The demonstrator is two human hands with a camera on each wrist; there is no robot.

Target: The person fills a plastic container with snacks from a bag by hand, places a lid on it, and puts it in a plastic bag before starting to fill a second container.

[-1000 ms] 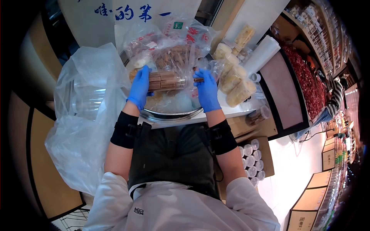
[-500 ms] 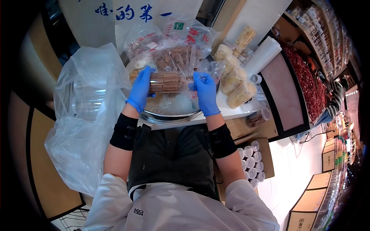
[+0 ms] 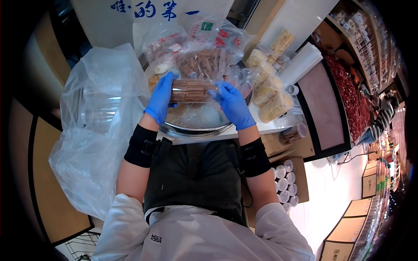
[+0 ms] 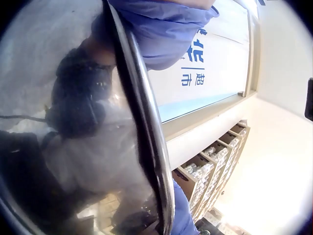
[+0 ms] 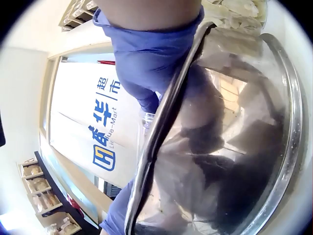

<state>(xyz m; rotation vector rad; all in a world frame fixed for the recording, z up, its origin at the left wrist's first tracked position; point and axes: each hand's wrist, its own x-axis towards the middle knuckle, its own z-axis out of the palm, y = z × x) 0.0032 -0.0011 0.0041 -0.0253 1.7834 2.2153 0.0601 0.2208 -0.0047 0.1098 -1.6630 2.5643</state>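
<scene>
My left hand (image 3: 160, 99), in a blue glove, grips a clear plastic jar (image 3: 210, 92) lying sideways over a metal basin (image 3: 196, 132). Flat brown pieces (image 3: 191, 90) are stacked in rows inside the jar. My right hand (image 3: 235, 104), also gloved in blue, has its fingers reaching to the jar's right end, where the fingertips overlap the clear wall. Beneath and behind the jar, a clear bag of loose brown pieces (image 3: 202, 63) fills the basin. In both wrist views the basin's shiny side hides most of the hands.
To the right stand several jars of pale yellow food (image 3: 274, 111) and a roll of clear bags (image 3: 300, 61). A large plastic bag of clear jars (image 3: 98, 113) is at the left. White-lidded tubs (image 3: 283, 185) sit in a box lower right; a jar of brown pieces (image 3: 292, 133) lies nearby.
My right hand has brought small brown pieces from beside the jar to its right end, and its fingers now reach to that end. The left hand keeps its grip on the jar.
</scene>
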